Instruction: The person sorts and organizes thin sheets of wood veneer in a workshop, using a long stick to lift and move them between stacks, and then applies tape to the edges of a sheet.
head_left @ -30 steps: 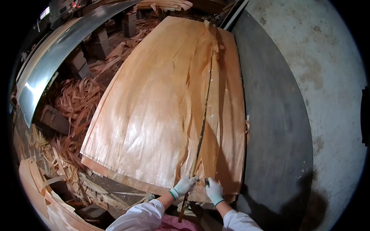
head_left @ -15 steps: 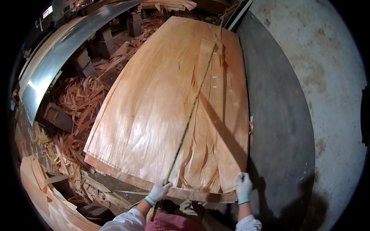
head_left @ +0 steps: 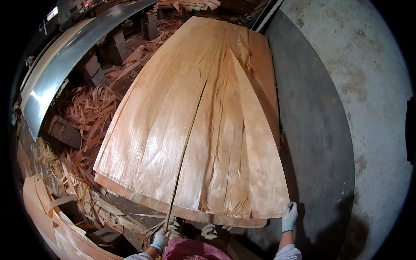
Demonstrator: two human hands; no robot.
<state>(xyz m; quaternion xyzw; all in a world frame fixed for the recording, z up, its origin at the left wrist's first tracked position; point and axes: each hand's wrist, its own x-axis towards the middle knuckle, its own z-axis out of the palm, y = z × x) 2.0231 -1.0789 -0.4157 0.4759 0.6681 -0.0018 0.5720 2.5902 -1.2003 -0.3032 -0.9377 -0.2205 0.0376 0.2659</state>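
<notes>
A large thin sheet of wood veneer (head_left: 173, 143) lies over a stack, smooth on the left and wrinkled on the right. My left hand (head_left: 161, 239), in a white glove, is closed around the near end of a long thin stick (head_left: 187, 134). The stick runs away from me across the veneer. At the near right corner, my gloved right hand (head_left: 289, 218) pinches the veneer's edge. Something small and dark shows at its fingertips, too small to name. Under the near edge, a lower veneer layer (head_left: 234, 220) sticks out.
Left of the stack are a heap of veneer strips (head_left: 93, 112), brick supports (head_left: 65, 130) and a shiny metal sheet (head_left: 56, 73). A dark flat board (head_left: 314, 117) lies along the right, beside a pale concrete floor (head_left: 368, 78). Curved veneer scraps (head_left: 47, 216) lie near left.
My right hand has moved right with the veneer corner, and the folded right side has spread flatter. My left hand has drawn back toward me and left with the stick, which now lies farther left.
</notes>
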